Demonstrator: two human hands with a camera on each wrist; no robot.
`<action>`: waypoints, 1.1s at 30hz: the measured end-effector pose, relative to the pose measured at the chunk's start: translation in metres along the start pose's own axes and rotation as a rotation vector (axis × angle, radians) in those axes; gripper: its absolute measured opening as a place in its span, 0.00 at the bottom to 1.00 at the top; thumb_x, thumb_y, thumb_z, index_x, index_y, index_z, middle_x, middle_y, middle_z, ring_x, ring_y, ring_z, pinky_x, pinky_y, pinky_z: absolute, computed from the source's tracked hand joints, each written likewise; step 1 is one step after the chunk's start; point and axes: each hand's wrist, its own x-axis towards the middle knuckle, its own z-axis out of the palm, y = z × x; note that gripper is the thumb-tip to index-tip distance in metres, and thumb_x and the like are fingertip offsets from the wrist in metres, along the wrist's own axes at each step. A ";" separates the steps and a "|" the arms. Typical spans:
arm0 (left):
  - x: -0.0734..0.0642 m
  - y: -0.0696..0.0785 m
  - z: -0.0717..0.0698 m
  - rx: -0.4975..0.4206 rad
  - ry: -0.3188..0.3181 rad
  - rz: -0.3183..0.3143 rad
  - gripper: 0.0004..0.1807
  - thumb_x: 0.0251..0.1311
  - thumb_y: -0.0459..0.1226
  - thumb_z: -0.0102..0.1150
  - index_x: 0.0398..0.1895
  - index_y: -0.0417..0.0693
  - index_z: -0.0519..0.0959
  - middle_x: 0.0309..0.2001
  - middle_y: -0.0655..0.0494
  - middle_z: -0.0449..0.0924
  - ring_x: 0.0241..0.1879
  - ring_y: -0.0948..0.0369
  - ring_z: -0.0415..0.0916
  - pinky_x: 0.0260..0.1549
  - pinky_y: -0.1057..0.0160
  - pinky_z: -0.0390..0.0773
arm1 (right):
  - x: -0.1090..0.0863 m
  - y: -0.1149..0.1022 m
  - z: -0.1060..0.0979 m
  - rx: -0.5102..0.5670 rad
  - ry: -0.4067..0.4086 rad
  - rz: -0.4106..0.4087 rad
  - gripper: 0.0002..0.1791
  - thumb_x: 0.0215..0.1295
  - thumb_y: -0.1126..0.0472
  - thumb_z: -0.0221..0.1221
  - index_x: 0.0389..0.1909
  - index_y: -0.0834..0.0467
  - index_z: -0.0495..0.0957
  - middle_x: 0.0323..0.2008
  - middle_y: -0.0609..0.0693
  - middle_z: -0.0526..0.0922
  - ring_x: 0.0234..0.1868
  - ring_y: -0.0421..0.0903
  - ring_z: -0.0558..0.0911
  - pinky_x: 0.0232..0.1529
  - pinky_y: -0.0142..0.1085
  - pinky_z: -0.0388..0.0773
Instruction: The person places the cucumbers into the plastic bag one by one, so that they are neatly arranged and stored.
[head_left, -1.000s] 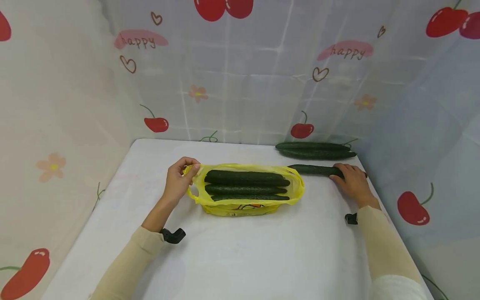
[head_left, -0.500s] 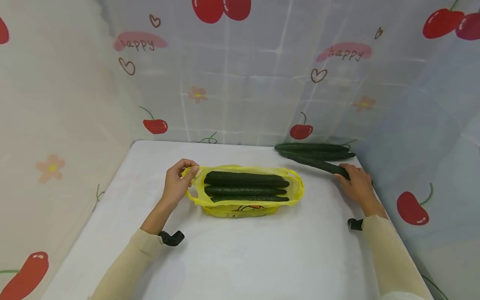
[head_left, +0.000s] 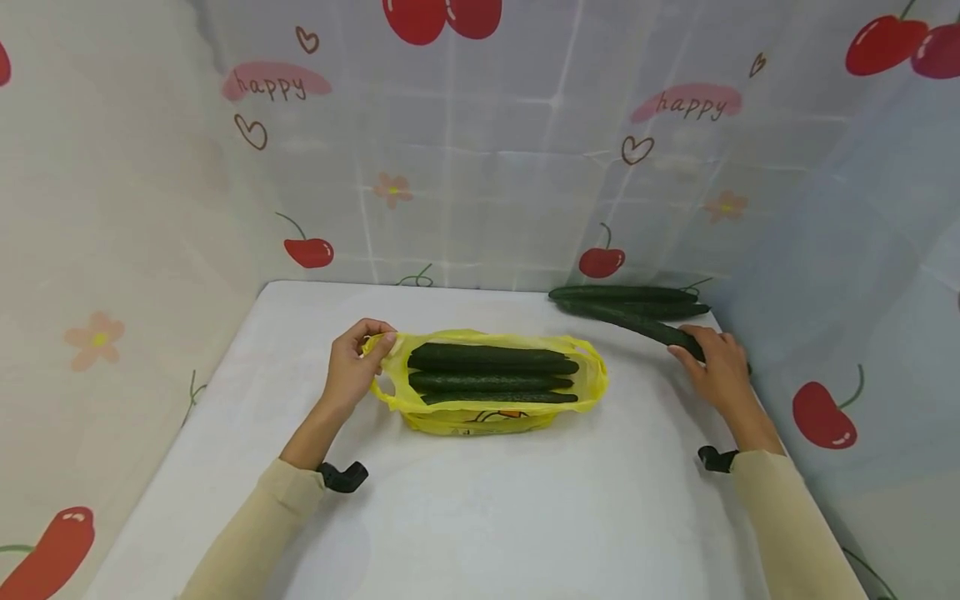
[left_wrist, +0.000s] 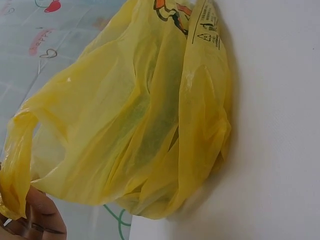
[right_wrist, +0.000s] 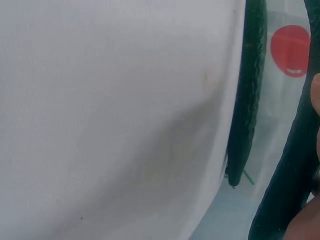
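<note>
My left hand pinches the left handle of a yellow plastic bag, which stands with its mouth spread wide. Inside it lie several dark green cucumbers side by side. In the left wrist view the bag's side fills the middle, and the fingers hold its handle loop. At the right, my right hand grips a cucumber near its right end. This cucumber slants up to the left, its far end overlapping two other cucumbers. The right wrist view shows the held cucumber at the right edge.
A white-covered table spreads under everything. A patterned curtain rises behind the back edge and along both sides. The two lying cucumbers are at the back right corner, close to the curtain.
My right hand has shifted slightly right and toward me with its cucumber, which has gone from nearly level, with its left end at the bag, to slanting toward the back pair. The left hand stays put.
</note>
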 end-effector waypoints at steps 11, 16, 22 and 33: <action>0.001 0.002 0.001 0.004 -0.003 0.003 0.15 0.77 0.48 0.64 0.51 0.46 0.83 0.45 0.57 0.81 0.38 0.63 0.73 0.29 0.71 0.80 | -0.003 -0.023 -0.014 -0.006 -0.018 -0.043 0.28 0.79 0.50 0.63 0.70 0.63 0.74 0.66 0.69 0.79 0.62 0.69 0.73 0.64 0.70 0.67; 0.001 0.002 0.002 0.003 -0.006 0.010 0.15 0.77 0.48 0.64 0.51 0.47 0.83 0.46 0.58 0.81 0.38 0.64 0.73 0.29 0.71 0.79 | -0.003 -0.041 -0.021 -0.022 -0.039 -0.045 0.29 0.78 0.49 0.65 0.71 0.61 0.74 0.66 0.67 0.79 0.64 0.67 0.74 0.63 0.71 0.71; 0.001 0.001 0.001 -0.006 -0.002 0.006 0.14 0.76 0.48 0.65 0.51 0.47 0.83 0.45 0.60 0.81 0.38 0.64 0.73 0.28 0.71 0.79 | 0.002 -0.065 -0.022 -0.050 0.001 -0.138 0.28 0.73 0.53 0.69 0.68 0.60 0.77 0.63 0.64 0.83 0.63 0.65 0.77 0.63 0.69 0.75; -0.001 0.000 -0.001 0.017 0.001 -0.020 0.15 0.76 0.50 0.64 0.52 0.49 0.82 0.47 0.59 0.81 0.41 0.61 0.73 0.30 0.71 0.80 | 0.006 -0.098 -0.015 -0.070 -0.006 -0.242 0.29 0.68 0.55 0.73 0.66 0.59 0.79 0.62 0.60 0.85 0.63 0.62 0.78 0.62 0.66 0.79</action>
